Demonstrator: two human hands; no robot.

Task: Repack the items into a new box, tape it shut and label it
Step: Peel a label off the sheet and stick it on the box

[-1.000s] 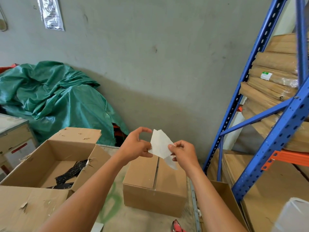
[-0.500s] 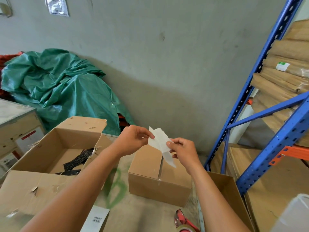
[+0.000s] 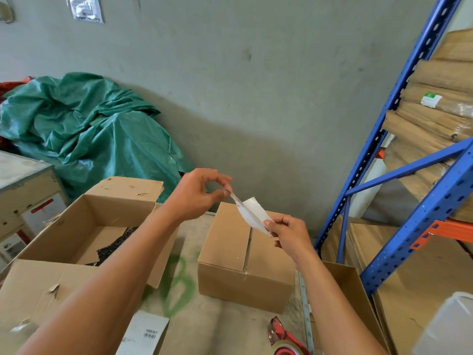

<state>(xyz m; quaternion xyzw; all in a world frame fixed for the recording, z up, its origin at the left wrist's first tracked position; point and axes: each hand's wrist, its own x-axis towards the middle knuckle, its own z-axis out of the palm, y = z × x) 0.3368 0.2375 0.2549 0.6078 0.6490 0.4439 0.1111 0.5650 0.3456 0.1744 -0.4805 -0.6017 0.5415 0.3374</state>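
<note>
A small closed cardboard box point(image 3: 230, 254), taped along its top seam, stands on the table in front of me. Above it I hold a white label point(image 3: 252, 213) stretched between both hands. My left hand point(image 3: 197, 196) pinches its upper left end, which is peeling away as a thin strip. The lower right end is pinched by my right hand point(image 3: 289, 234). To the left sits a larger open box point(image 3: 76, 226) with its flaps up and dark material in the bottom.
A red tape dispenser point(image 3: 284, 339) lies at the table's near edge, and a white barcode sheet point(image 3: 146, 334) lies near my left arm. A blue rack point(image 3: 399, 175) with brown packs stands right. An open carton point(image 3: 353, 298) sits below it. A green tarp point(image 3: 89, 129) is heaped behind.
My hands have drawn apart: the left moved up and left, the right down and right, so the label now stretches out and one layer peels off. The view has tilted down.
</note>
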